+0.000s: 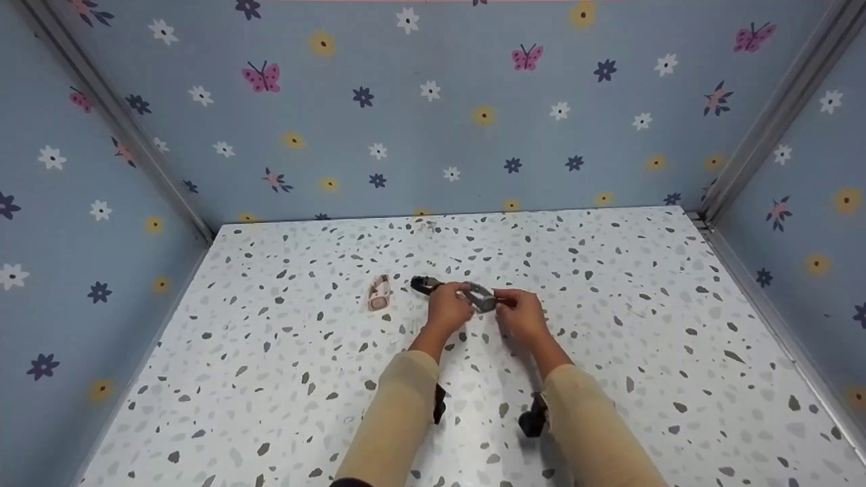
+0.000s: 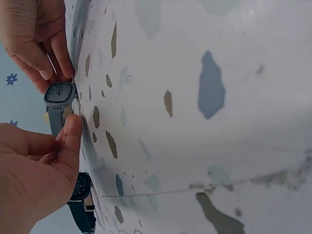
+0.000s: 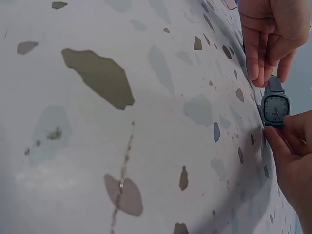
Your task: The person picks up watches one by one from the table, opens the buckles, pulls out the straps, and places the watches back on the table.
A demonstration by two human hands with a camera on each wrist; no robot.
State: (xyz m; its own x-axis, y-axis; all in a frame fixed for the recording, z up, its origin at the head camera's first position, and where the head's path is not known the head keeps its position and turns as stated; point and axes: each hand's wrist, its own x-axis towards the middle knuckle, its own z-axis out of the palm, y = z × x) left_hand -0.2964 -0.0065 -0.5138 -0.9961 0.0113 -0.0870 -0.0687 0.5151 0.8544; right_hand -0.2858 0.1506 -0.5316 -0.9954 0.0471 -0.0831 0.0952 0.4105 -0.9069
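Between the two hands is a grey-blue wristwatch (image 1: 483,298) with a rounded-square case, its dial (image 3: 276,108) showing in the right wrist view. My left hand (image 1: 450,308) pinches its strap (image 2: 56,119) on one side of the case. On the other side, my right hand (image 1: 522,314) grips it by the edge of the case, thumb and fingers close to the dial; the strap there is hidden behind the fingers. Just left of my left hand lies a black wristwatch (image 1: 423,284). Farther left, a pink wristwatch (image 1: 379,295) rests on the table with its strap looped.
The white speckled table (image 1: 270,379) is enclosed by a blue flowered back panel (image 1: 433,135) and side panels, with grey metal posts (image 1: 764,128) at the corners. Dark wrist-worn devices (image 1: 534,418) sit below both sleeves.
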